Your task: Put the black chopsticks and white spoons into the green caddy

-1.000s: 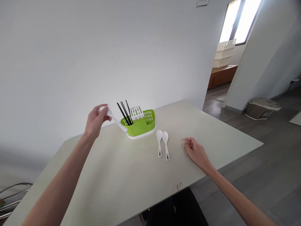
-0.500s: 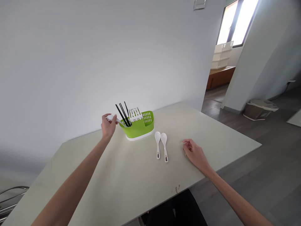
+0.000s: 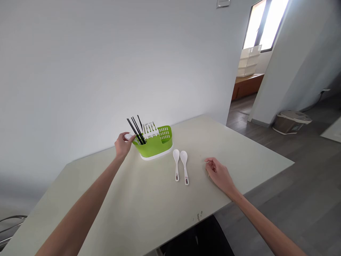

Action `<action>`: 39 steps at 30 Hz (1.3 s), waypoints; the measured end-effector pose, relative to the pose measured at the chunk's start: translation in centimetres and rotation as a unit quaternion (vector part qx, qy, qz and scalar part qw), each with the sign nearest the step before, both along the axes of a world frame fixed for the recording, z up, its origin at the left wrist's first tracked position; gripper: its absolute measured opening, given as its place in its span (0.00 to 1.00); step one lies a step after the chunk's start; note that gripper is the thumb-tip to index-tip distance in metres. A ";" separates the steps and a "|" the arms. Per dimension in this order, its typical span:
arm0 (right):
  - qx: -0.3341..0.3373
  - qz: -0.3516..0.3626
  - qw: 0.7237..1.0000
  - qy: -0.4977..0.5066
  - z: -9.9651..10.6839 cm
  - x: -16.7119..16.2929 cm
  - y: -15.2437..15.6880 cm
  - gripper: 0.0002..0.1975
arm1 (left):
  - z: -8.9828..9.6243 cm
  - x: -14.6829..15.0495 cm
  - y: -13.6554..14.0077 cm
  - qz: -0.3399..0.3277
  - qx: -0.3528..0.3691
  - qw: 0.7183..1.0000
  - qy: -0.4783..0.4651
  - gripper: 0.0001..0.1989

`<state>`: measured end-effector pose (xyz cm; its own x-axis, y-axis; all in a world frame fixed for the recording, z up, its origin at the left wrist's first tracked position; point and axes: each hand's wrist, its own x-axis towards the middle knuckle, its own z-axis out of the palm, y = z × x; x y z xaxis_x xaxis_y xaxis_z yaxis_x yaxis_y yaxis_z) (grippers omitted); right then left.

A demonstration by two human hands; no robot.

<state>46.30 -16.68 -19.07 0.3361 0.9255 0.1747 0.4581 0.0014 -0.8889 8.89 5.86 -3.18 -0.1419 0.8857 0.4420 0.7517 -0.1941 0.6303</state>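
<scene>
the white spoon (image 3: 129,136), pinched in the fingers of the left hand (image 3: 122,145), had come down from above to the green holder (image 3: 154,145) rim, beside the black chopsticks (image 3: 135,129), while the right hand (image 3: 218,173) rested loosely curled and empty on the surface (image 3: 149,206).

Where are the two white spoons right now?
The two white spoons lie side by side on the table, near the middle of the head view, just in front of the green holder and left of the right hand.
</scene>
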 end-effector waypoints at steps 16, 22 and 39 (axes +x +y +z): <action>-0.011 -0.007 1.000 -0.007 0.6 -0.2 -0.2 0.13 | 0.3 0.6 -0.1 0.022 0.051 0.998 0.036 0.25; -0.001 -0.007 1.000 -0.010 0.3 -0.1 -0.1 0.13 | 0.0 5.1 -5.3 -0.063 0.209 0.971 0.095 0.19; -0.001 -0.003 1.000 -0.010 0.8 0.0 -0.1 0.13 | -6.4 19.6 -11.2 -0.216 -0.191 0.886 0.362 0.26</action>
